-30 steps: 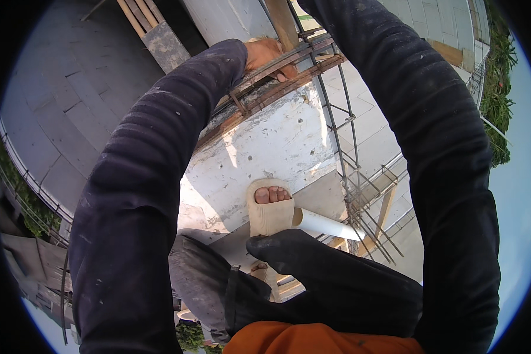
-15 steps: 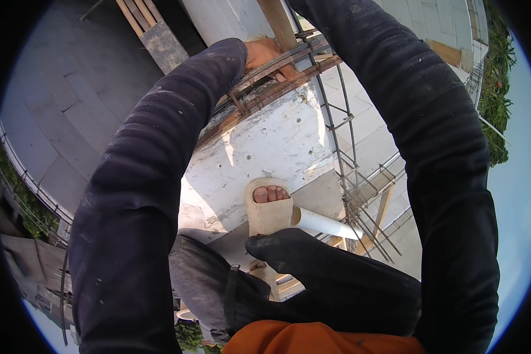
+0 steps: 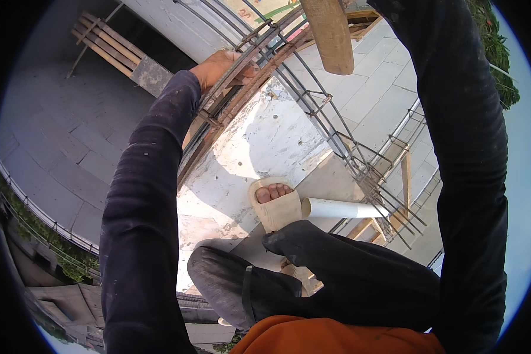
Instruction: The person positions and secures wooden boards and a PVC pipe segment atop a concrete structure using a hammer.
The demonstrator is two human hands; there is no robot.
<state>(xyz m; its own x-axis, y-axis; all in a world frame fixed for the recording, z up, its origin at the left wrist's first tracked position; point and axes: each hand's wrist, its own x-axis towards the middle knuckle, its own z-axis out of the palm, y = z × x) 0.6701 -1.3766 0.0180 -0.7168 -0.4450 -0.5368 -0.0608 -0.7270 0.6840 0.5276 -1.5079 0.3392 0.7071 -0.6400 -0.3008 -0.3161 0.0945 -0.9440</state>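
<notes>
My left hand (image 3: 218,69) is closed at the beam's rebar cage (image 3: 259,44), its fingers curled in behind the long steel bars and partly hidden by them. A reddish-brown edge strip (image 3: 236,109) runs along the cage, just below that hand. At the top, the thick end of a wooden handle (image 3: 330,41) hangs into view over the bars. What it belongs to is cut off. My right arm (image 3: 454,130) stretches up past the top edge, so its hand is out of sight.
My sandalled foot (image 3: 277,203) rests on a whitish board (image 3: 259,141). Beside it lie a white pipe (image 3: 345,209) and a second rebar cage (image 3: 336,130) with projecting bar ends. A floor of grey panels (image 3: 59,141) lies left, near wooden battens (image 3: 109,44).
My left hand and the rebar have shifted left and slightly up in the view. The wooden handle now shows lower and further right. My right hand has left the top edge.
</notes>
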